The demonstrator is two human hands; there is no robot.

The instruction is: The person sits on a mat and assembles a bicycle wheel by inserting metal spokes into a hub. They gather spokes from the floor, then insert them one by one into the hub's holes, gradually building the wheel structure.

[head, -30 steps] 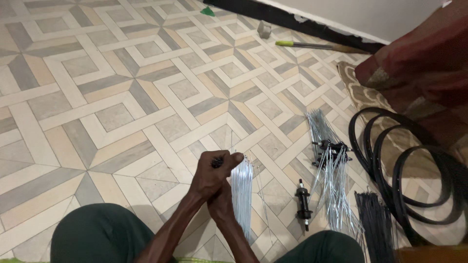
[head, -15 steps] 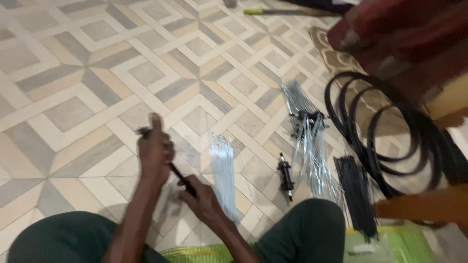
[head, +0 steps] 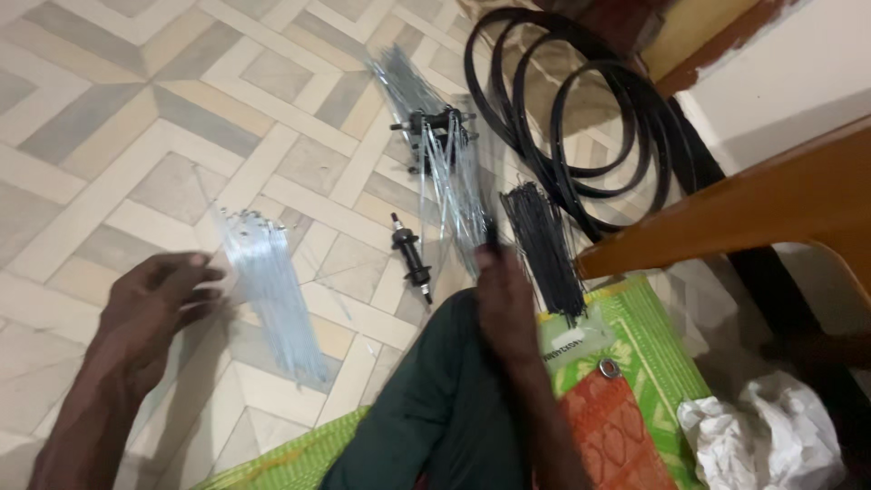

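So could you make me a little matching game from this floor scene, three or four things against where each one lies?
Things:
1. silver spokes
2. black rims
3. black spokes
4. white crumpled bag

Places:
A. bottom right corner
B. beside the left hand
C. top, near the wooden furniture
D. partly on the green mat, by the right hand

Pairs: 1-B, 2-C, 3-D, 4-A

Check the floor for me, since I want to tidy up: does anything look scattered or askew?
Somewhat. The silver spokes by the left hand fan out loosely over the tiles. A second bundle lies tangled across a hub, and a bare axle lies alone between them. The black spokes stay bunched.
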